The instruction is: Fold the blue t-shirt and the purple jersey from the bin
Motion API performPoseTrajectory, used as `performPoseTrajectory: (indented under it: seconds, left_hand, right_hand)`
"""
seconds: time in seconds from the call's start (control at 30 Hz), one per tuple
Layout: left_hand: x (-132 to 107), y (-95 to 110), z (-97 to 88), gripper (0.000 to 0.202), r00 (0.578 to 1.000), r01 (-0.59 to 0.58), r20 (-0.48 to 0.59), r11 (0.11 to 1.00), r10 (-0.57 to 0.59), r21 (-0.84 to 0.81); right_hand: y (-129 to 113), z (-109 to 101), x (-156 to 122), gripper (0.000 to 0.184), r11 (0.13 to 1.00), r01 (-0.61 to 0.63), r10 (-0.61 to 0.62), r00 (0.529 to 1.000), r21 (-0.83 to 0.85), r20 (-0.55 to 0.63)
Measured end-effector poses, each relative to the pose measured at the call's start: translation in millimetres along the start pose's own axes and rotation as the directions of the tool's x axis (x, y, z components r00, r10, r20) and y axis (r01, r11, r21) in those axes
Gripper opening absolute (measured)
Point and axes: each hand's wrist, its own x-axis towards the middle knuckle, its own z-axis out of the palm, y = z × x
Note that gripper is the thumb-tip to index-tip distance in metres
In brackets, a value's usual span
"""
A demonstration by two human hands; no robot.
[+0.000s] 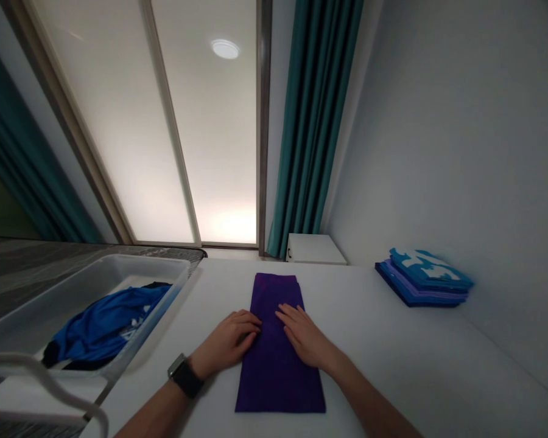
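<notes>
A purple garment (281,383), folded into a long narrow strip, lies flat on the white table (356,340) in front of me. At its left edge is my left hand (235,336), fingertips resting on the cloth, fingers slightly bent with the thumb apart; a black-banded watch (185,375) is on that wrist. My right hand (305,337) lies nearly flat on the right half of the garment, its fingers stretched out. Both hands are open and touch the fabric about midway along its length.
Left of the table, a translucent plastic tub (132,263) holds crumpled blue and black clothing (107,325). A stack of folded blue and purple clothes (424,280) sits at the right by the wall. Behind the table are a small white cabinet (317,248) and teal curtains (313,134).
</notes>
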Motion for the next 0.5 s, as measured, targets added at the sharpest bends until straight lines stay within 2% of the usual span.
performPoseTrajectory:
  seconds: [0.17,0.33,0.5]
  left_hand:
    - [0,-2,2.3,0.026,1.0,0.005,-0.022,0.999,-0.006,-0.044]
    - [-1,-16,-3.6,0.027,0.994,0.064,-0.081,0.996,-0.068,-0.056]
    - [-3,-29,-14.3,0.025,0.985,0.131,-0.111,0.991,-0.133,-0.029]
  right_hand:
    - [15,-4,-3,0.044,0.994,-0.109,0.109,0.994,0.02,-0.009]
    - [22,-2,-4,0.044,0.992,-0.113,0.114,0.993,0.049,-0.024]
    - [17,-7,-4,0.034,0.994,-0.077,0.089,0.98,0.076,-0.177]
